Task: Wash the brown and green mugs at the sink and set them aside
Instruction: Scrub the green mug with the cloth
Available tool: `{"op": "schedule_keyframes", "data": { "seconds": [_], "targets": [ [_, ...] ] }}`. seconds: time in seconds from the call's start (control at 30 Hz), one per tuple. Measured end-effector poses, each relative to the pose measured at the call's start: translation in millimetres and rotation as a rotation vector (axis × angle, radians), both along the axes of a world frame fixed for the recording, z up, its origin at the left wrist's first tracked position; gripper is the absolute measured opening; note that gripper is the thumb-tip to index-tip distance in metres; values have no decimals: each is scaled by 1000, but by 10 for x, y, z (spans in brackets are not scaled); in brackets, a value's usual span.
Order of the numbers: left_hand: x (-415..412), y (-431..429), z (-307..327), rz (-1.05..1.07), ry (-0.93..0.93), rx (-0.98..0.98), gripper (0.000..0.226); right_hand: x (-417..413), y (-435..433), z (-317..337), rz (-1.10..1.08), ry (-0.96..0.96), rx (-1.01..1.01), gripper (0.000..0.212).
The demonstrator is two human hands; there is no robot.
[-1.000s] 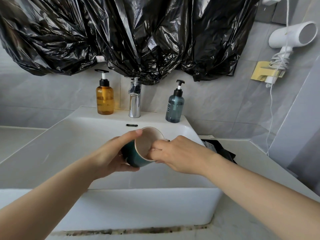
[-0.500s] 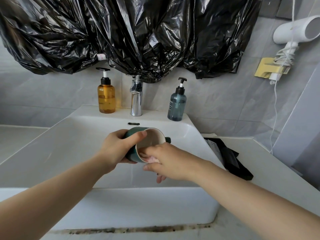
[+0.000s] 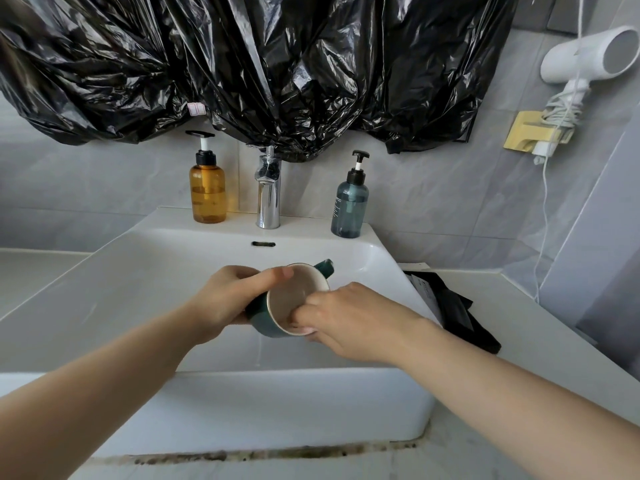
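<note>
Green mug (image 3: pixel 262 323): dark glaze, pale inside, tilted.

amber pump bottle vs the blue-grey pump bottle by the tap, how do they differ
The amber plastic pump bottle stands left of the chrome tap; the blue-grey plastic pump bottle stands right. The blue-grey one carries pale lettering; the amber one shows none. Both stand upright with black pumps.

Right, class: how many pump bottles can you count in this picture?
2. The amber pump bottle stands on the sink ledge left of the tap; the blue-grey pump bottle stands right of it. No others show.
</note>
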State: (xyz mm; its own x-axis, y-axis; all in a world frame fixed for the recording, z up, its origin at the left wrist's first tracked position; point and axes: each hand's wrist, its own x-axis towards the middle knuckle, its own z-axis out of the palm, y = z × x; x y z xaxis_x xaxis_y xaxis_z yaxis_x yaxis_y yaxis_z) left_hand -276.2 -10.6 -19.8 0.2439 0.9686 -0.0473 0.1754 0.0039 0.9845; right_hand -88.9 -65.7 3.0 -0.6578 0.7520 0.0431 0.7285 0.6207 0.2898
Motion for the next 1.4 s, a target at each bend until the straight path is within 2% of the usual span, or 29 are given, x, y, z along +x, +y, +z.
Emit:
{"op": "schedule_keyframes", "data": {
  "seconds": [0.07, 0.17, 0.23, 0.33, 0.47, 0.6, 0.67, 0.73, 0.8, 0.9, 0.97, 1.03, 1.1, 1.17, 1.27, 1.4],
  "targets": [
    [29, -5, 2, 75, 14, 78, 63, -56, -6, -29, -75, 101, -64, 13],
    [29, 12, -12, 187, -8, 184, 76, -216, -38, -41, -179, 356, -253, 19],
    [10, 33, -19, 220, -43, 216, 87, -291, -50, -26, -192, 429, -262, 20],
    [-33, 19, -11, 116, -128, 114, 87, -235, -35, 15, -137, 248, -85, 19],
    [-59, -23, 15, -73, -114, -65, 69, -28, -39, -4, 21, 11, 31, 22],
    [-2, -43, 18, -31, -43, -33, 40, -4, -55, -67, 29, 5, 56, 26],
    [26, -35, 33, 44, -47, 49, 34, -31, -23, -89, -2, 80, 58, 24],
    [18, -14, 23, 132, -73, 127, 44, -92, 19, -110, -54, 164, 43, 25],
    [9, -14, 21, 216, -134, 165, 46, -208, 37, -113, -122, 311, -58, 23],
    [-7, -9, 30, 279, -202, 201, 36, -364, 57, -97, -167, 527, -214, 17],
    [-18, -8, 28, 259, -224, 184, 46, -340, 71, -52, -162, 471, -198, 16],
    [-40, 4, 17, 175, -216, 80, 71, -230, 98, -3, -126, 268, -88, 19],
    [-43, -7, 18, 38, -187, -57, 73, -96, 112, 42, -72, 64, 15, 20],
    [-36, -19, 30, -39, -147, -142, 66, -12, 94, 48, -8, -49, 63, 21],
    [-25, -15, 28, 10, -128, -93, 57, -1, 89, -16, -14, -28, 78, 21],
    [-10, -12, 17, 131, -148, -6, 79, -130, 157, -138, -127, 156, -11, 24]
  ]
}}
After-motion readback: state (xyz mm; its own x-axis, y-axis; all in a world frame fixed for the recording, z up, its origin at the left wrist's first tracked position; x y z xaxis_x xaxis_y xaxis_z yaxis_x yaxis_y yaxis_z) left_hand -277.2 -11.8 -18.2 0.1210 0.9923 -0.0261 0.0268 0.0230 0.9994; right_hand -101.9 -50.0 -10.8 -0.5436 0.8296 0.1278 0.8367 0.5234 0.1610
